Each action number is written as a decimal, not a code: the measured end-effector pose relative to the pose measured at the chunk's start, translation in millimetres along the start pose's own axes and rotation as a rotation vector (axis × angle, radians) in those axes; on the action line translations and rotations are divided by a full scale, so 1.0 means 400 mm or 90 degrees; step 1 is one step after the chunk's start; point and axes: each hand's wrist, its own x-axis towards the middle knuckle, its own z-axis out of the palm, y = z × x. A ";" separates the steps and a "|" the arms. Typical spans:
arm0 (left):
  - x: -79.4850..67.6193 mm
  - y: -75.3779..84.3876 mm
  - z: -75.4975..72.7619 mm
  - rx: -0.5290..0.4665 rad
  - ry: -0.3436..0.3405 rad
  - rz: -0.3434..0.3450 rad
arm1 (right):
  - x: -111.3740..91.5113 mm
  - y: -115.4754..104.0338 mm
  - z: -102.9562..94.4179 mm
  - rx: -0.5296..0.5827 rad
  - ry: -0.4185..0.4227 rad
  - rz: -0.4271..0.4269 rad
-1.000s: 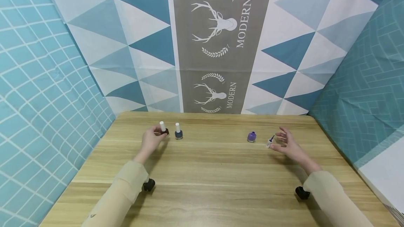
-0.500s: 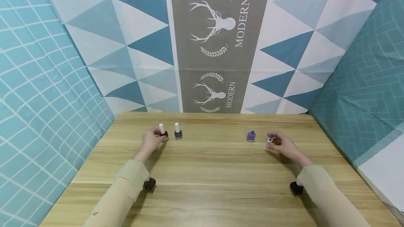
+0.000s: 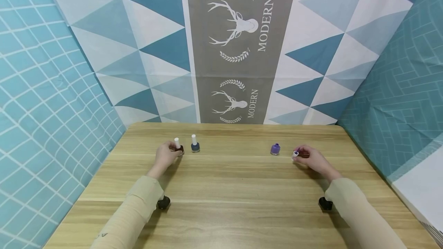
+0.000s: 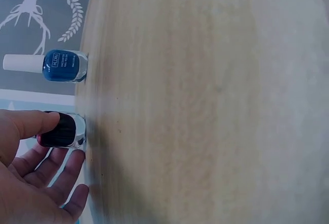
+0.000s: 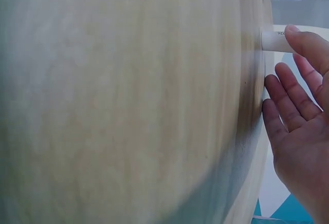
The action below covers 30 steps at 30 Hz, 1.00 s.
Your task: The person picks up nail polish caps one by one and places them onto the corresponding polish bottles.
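Note:
My left hand (image 3: 164, 155) pinches a dark red, almost black nail polish bottle (image 4: 62, 132) between thumb and fingers. The bottle is upright at the table's far left, its white cap (image 3: 177, 142) pointing up. Beside it stands a capped dark blue nail polish bottle (image 3: 195, 147), which no hand touches. On the right, my right hand (image 3: 314, 159) holds a white nail polish cap (image 5: 274, 41) by thumb and forefinger; its other fingers spread loosely. The cap stands upside down, purple brush upward. Left of it sits the purple nail polish bottle (image 3: 275, 150), uncapped.
The wooden table (image 3: 238, 187) ends just behind the bottles, against a patterned cloth backdrop (image 3: 235, 49). Blue tile-print cloth (image 3: 52, 80) hangs on the left, teal cloth (image 3: 398, 87) on the right. A white surface (image 3: 422, 195) borders the right edge.
My right hand has moved left and its fingers have come together on the white cap. The left hand has lowered the dark bottle slightly toward me.

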 end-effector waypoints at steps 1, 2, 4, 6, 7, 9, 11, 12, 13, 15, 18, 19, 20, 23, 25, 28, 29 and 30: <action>0.000 0.000 0.000 0.003 0.002 0.000 | 0.000 0.000 0.000 -0.002 0.002 -0.003; 0.000 0.000 0.001 0.009 0.004 0.004 | 0.001 0.001 0.000 -0.003 0.006 -0.003; 0.000 0.000 0.002 0.020 0.006 0.016 | 0.002 0.003 0.000 -0.006 0.009 -0.006; -0.002 0.001 0.003 0.029 0.003 0.028 | 0.001 0.005 0.000 -0.010 0.010 -0.004; -0.003 0.002 0.003 0.034 0.001 0.032 | 0.000 0.006 -0.001 -0.014 0.007 -0.003; -0.008 0.004 0.002 0.037 -0.007 0.041 | 0.000 0.006 -0.001 -0.016 0.005 0.003; -0.015 0.007 0.000 0.032 -0.016 0.044 | -0.001 0.005 -0.001 -0.013 0.005 0.009; -0.020 0.009 -0.001 0.031 -0.019 0.046 | -0.001 0.004 -0.001 -0.013 0.005 0.009; -0.024 0.010 -0.003 0.027 -0.021 0.045 | -0.001 0.004 -0.001 -0.017 0.003 0.003; -0.035 0.014 -0.006 0.020 -0.024 0.041 | 0.000 0.003 -0.001 -0.017 0.008 0.003; -0.051 0.018 -0.013 0.015 -0.023 0.022 | 0.003 0.003 0.001 -0.022 0.009 0.002; -0.057 0.021 -0.016 0.013 -0.021 0.012 | 0.004 0.004 0.001 -0.024 0.007 0.001; -0.062 0.024 -0.018 0.011 -0.020 0.004 | 0.004 0.004 0.001 -0.022 0.010 0.008; -0.081 0.038 -0.024 -0.005 -0.013 -0.016 | 0.006 0.005 0.001 -0.027 0.012 0.014; -0.099 0.056 -0.027 -0.013 -0.011 -0.018 | 0.007 0.004 0.001 -0.030 0.013 0.017; -0.127 0.093 -0.029 -0.032 -0.015 -0.004 | 0.008 0.000 0.000 -0.034 0.013 0.022; -0.136 0.107 -0.027 -0.039 -0.018 0.004 | 0.008 -0.001 0.001 -0.034 0.012 0.021; -0.144 0.121 -0.025 -0.041 -0.020 0.014 | 0.007 -0.002 0.001 -0.033 0.013 0.021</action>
